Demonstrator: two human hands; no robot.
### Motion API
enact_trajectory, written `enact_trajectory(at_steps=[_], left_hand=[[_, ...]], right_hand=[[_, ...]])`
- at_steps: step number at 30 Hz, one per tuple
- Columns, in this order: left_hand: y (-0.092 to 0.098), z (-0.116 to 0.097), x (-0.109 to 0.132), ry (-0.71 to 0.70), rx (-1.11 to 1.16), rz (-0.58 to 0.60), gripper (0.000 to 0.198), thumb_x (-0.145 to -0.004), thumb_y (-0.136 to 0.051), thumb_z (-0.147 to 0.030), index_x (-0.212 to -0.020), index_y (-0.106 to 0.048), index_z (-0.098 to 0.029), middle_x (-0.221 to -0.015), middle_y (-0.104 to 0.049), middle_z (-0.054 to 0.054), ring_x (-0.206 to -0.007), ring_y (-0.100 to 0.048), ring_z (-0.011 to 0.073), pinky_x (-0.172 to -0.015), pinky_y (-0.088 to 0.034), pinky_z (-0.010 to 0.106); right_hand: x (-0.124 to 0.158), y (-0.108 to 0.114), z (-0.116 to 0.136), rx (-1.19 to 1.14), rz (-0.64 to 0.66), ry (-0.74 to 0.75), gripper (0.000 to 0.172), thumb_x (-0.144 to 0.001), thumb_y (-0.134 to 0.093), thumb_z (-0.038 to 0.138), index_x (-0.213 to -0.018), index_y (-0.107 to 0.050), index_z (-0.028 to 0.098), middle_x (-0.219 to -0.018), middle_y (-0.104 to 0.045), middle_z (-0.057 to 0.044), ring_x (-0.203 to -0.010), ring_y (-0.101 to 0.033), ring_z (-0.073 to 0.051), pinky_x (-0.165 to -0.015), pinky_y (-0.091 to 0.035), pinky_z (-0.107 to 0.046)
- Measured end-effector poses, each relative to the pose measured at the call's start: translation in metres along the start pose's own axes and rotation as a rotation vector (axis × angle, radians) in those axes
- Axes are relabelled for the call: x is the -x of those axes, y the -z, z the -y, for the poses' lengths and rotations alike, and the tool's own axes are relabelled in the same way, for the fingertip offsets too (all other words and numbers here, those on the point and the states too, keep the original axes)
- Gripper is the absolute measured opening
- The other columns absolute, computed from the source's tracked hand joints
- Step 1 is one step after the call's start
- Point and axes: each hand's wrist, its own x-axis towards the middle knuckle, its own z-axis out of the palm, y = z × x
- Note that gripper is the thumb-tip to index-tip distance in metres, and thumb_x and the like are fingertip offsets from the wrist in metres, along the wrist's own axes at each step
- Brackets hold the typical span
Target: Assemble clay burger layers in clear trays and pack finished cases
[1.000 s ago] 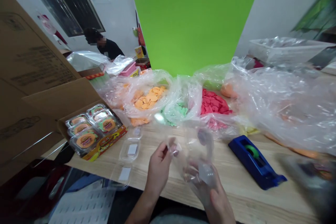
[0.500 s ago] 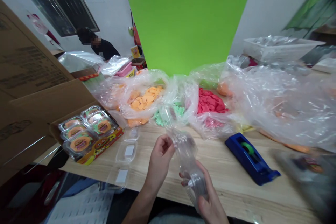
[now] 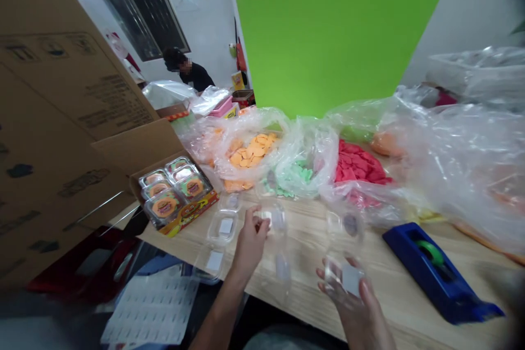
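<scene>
clear plastic tray (image 3: 343, 276) with white square label is held in right hand (image 3: 355, 309), fingers spread and curled beneath it. left hand (image 3: 249, 241) is partly closed, pinching second clear tray (image 3: 273, 219) above bench (image 3: 311, 279). two more clear trays with white labels (image 3: 219, 235) are laid on bench just beside left hand. box of burger-printed packs (image 3: 174, 197) is set at bench edge, by cardboard box flap (image 3: 135, 153). plastic bags of orange pieces (image 3: 250, 153), green pieces (image 3: 297, 175) and red pieces (image 3: 361, 167) are heaped behind hands. blue tape dispenser (image 3: 438, 273) is placed on right of bench. person in dark top (image 3: 197, 76) is seen in background.
</scene>
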Motion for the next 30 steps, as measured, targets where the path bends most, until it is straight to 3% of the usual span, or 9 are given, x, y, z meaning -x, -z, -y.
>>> enact_trajectory(at_steps=[4, 7, 9, 11, 14, 16, 19, 23, 30], left_hand=[[0.015, 0.039, -0.014, 0.085, -0.251, -0.043, 0.032, -0.071, -0.052, -0.015, -0.103, -0.052, -0.014, -0.061, -0.061, 0.004, -0.07, -0.06, 0.0227, -0.066, -0.039, 0.031], [0.015, 0.045, -0.016, 0.1, -0.347, -0.123, 0.036, -0.072, -0.049, -0.01, -0.108, -0.052, -0.008, -0.081, -0.062, 0.016, -0.093, -0.054, 0.0304, -0.081, -0.034, 0.042], [0.011, 0.035, -0.011, 0.06, -0.361, -0.152, 0.041, -0.076, -0.044, -0.011, -0.116, -0.046, -0.007, -0.103, -0.056, 0.022, -0.108, -0.043, 0.0329, -0.089, -0.026, 0.049], [0.005, 0.017, 0.001, -0.026, -0.324, -0.096, 0.036, -0.08, -0.042, -0.017, -0.115, -0.048, -0.013, -0.112, -0.053, 0.017, -0.11, -0.042, 0.0283, -0.092, -0.028, 0.044], [-0.008, -0.012, 0.028, -0.155, -0.037, 0.241, 0.026, -0.078, -0.05, -0.027, -0.104, -0.055, -0.022, -0.099, -0.059, 0.005, -0.091, -0.054, 0.0177, -0.079, -0.042, 0.028], [-0.017, -0.025, 0.044, -0.157, 0.182, 0.38, 0.028, -0.075, -0.055, -0.025, -0.103, -0.053, -0.023, -0.093, -0.058, 0.002, -0.079, -0.055, 0.0143, -0.07, -0.045, 0.025], [-0.025, -0.034, 0.054, -0.061, 0.36, 0.366, 0.026, -0.075, -0.054, -0.022, -0.101, -0.052, -0.022, -0.09, -0.058, 0.002, -0.077, -0.056, 0.0138, -0.068, -0.045, 0.025], [-0.025, -0.036, 0.05, 0.043, 0.575, 0.393, 0.02, -0.077, -0.053, -0.025, -0.096, -0.052, -0.019, -0.082, -0.061, 0.001, -0.076, -0.058, 0.0138, -0.069, -0.045, 0.025], [-0.02, -0.051, 0.031, 0.039, 0.701, 0.145, 0.016, -0.074, -0.056, -0.022, -0.087, -0.048, -0.017, -0.076, -0.059, -0.001, -0.068, -0.056, 0.0109, -0.061, -0.043, 0.022]], right_hand=[[-0.002, 0.006, 0.0, 0.066, -0.014, 0.003, 0.046, -0.075, -0.052, 0.05, -0.116, -0.041, 0.031, -0.1, -0.065, -0.004, -0.09, -0.062, -0.027, -0.079, -0.043, -0.043], [-0.002, 0.003, -0.004, 0.09, 0.028, -0.004, 0.048, -0.074, -0.053, 0.051, -0.115, -0.041, 0.03, -0.101, -0.064, -0.005, -0.091, -0.061, -0.028, -0.079, -0.043, -0.043], [0.001, -0.003, -0.006, 0.061, 0.083, -0.022, 0.052, -0.072, -0.054, 0.053, -0.116, -0.04, 0.03, -0.104, -0.063, -0.007, -0.092, -0.061, -0.029, -0.078, -0.043, -0.043], [0.004, -0.013, -0.008, 0.005, 0.152, -0.036, 0.056, -0.069, -0.054, 0.058, -0.116, -0.04, 0.03, -0.106, -0.062, -0.008, -0.092, -0.061, -0.029, -0.077, -0.043, -0.043], [0.01, -0.03, -0.008, -0.056, 0.23, -0.004, 0.06, -0.067, -0.05, 0.065, -0.116, -0.041, 0.031, -0.108, -0.061, -0.009, -0.094, -0.059, -0.029, -0.079, -0.043, -0.044], [0.014, -0.039, -0.008, -0.065, 0.25, 0.046, 0.065, -0.064, -0.049, 0.068, -0.117, -0.04, 0.031, -0.111, -0.059, -0.009, -0.099, -0.057, -0.03, -0.082, -0.041, -0.047], [0.016, -0.043, -0.006, -0.035, 0.229, 0.099, 0.066, -0.064, -0.053, 0.065, -0.118, -0.04, 0.03, -0.114, -0.058, -0.009, -0.105, -0.053, -0.03, -0.086, -0.038, -0.047], [0.016, -0.035, 0.0, -0.031, 0.247, 0.067, 0.055, -0.071, -0.051, 0.059, -0.117, -0.039, 0.032, -0.113, -0.059, -0.006, -0.106, -0.053, -0.027, -0.088, -0.037, -0.046], [0.016, -0.027, 0.0, 0.132, 0.283, 0.238, 0.064, -0.065, -0.058, 0.059, -0.119, -0.04, 0.03, -0.114, -0.058, -0.008, -0.102, -0.054, -0.03, -0.082, -0.039, -0.044]])
